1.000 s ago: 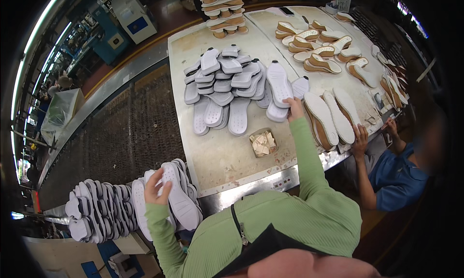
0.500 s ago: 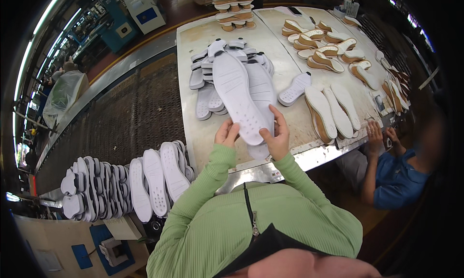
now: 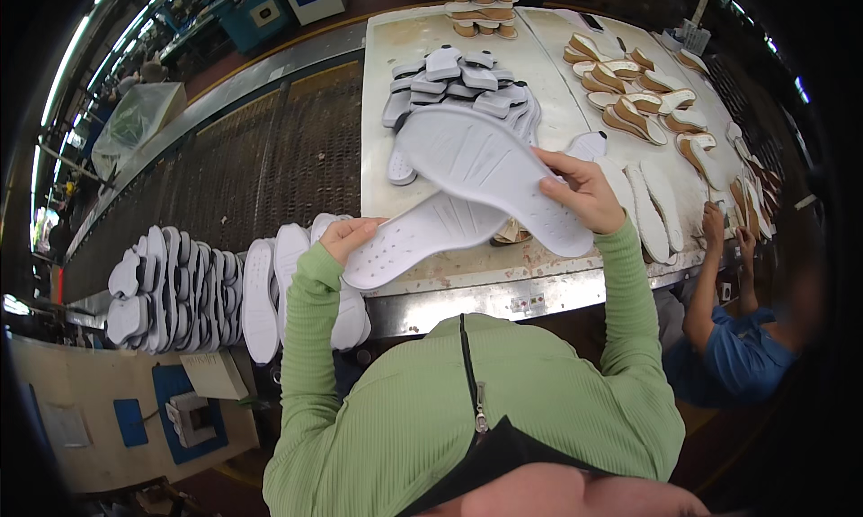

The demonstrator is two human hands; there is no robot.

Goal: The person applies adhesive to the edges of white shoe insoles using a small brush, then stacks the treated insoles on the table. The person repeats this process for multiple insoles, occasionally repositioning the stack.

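Each of my hands holds a pale lavender-white shoe sole over the near edge of the table. My left hand (image 3: 351,236) is closed on the hole-dotted end of the lower sole (image 3: 422,234), which points away to the right. My right hand (image 3: 582,191) grips the side of the upper sole (image 3: 476,157), thumb on its top face. This one slants across the first and hides its far end. Just beyond them, a heap of similar soles (image 3: 458,81) lies on the table (image 3: 387,36). Another single sole (image 3: 586,145) rests partly behind my right hand.
To my left, rows of upright soles (image 3: 171,288) stand beside a dark mesh conveyor (image 3: 270,148). Tan-sided wedge soles (image 3: 629,76) and flat white soles (image 3: 661,202) cover the table's right part. A stack of wedges (image 3: 481,9) rises at the back. A co-worker in blue (image 3: 733,346) sits at right.
The two soles, earlier held close together and pointing away, are now spread crosswise. My hands have moved apart, the left one leftward and the right one up and rightward. The view has shifted.
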